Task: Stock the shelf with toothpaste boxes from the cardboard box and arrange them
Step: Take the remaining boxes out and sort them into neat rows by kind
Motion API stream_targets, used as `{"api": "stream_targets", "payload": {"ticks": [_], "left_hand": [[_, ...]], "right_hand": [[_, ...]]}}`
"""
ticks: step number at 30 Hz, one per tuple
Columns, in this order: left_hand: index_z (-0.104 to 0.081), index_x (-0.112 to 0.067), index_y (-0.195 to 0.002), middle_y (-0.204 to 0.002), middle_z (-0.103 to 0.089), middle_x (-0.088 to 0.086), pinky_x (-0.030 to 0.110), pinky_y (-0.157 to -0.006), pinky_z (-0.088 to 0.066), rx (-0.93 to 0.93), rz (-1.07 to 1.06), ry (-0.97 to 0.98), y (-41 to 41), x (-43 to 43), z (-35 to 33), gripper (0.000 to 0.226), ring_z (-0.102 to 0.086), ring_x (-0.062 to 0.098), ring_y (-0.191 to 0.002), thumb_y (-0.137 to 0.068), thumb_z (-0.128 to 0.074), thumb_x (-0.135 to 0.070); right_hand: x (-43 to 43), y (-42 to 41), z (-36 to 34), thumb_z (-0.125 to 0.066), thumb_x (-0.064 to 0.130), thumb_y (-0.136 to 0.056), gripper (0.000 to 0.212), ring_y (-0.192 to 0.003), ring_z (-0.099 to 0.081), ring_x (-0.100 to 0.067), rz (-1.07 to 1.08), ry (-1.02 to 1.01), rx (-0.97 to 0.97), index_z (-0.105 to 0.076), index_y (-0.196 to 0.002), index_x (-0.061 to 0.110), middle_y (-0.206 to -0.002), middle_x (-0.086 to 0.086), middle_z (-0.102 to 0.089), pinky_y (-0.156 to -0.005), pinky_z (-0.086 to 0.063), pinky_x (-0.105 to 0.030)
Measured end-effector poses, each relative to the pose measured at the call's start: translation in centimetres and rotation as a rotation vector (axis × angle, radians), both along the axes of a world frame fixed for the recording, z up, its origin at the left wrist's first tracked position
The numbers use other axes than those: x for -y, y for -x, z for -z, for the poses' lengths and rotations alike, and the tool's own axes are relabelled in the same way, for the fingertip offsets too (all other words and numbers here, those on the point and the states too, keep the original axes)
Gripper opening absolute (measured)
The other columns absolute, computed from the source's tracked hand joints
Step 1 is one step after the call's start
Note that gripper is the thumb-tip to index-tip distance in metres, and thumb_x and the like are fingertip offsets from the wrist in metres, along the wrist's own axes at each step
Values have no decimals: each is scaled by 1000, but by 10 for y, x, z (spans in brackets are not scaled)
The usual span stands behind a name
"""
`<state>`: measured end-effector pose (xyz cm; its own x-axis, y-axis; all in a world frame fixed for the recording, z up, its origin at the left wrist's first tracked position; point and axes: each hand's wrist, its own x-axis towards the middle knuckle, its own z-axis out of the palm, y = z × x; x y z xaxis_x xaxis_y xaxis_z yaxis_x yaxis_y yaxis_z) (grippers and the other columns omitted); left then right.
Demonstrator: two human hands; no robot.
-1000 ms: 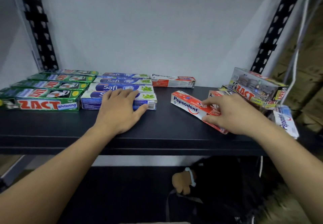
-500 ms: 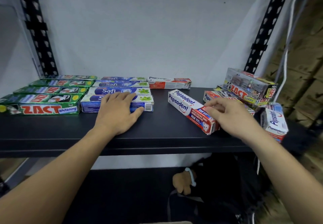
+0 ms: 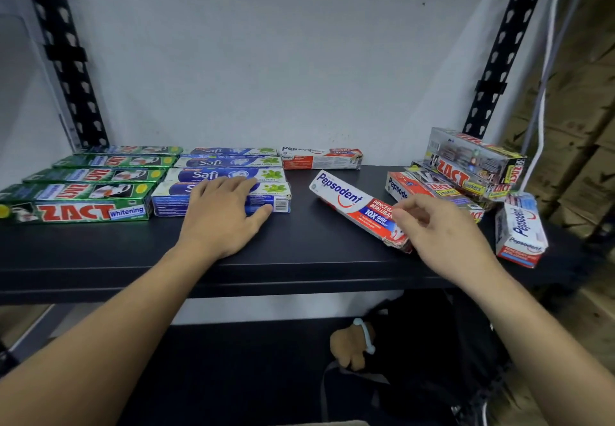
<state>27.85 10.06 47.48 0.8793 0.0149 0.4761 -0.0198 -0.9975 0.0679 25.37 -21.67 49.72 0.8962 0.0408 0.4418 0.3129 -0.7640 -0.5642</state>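
Head view: right hand (image 3: 442,236) curls over the angled Pepsodent box (image 3: 346,199) at its near end; hold cannot be confirmed. Left hand (image 3: 223,216) lies flat on the nearest Safi box (image 3: 281,205).

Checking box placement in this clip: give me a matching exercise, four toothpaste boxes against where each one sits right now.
Boxes:
1. front Zact box
2. front Safi box
3. slanted Pepsodent box
4. rear Pepsodent box

Places:
A. against the back wall
B. under the left hand
C. at the right hand, fingers on its near end
D. front row, far left

Pairs: 1-D, 2-B, 3-C, 4-A
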Motion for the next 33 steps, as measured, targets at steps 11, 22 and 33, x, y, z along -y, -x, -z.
{"api": "stream_targets", "payload": {"ticks": [11,22,33], "left_hand": [[-42,-28,-147,-151,-45,-3,43,-119,-18,-6,-1,2,1,1,-1,65,-36,21,-141,-94,-37,-65],[-41,-28,-147,-151,-45,-3,43,-119,-18,-12,-7,-3,2,1,-2,67,-35,21,-141,-93,-35,-67],[-40,-30,-147,-151,-43,-6,42,-120,-16,-13,-5,9,3,2,-2,66,-34,19,-141,-93,-36,-67]], "right_hand": [[-20,-16,-19,-51,87,-68,72,-86,-55,-23,61,558,-207,-55,-99,23,-95,-2,-61,-70,-47,-37],[-30,-64,-6,-54,53,-93,50,-117,-53,-34,48,605,41,-56,-137,29,-124,-6,-65,-96,-45,-43],[-58,-137,-5,-48,22,-99,43,-118,-54,-35,101,553,-5,-51,-141,32,-132,-12,-60,-98,-46,-40]]}}
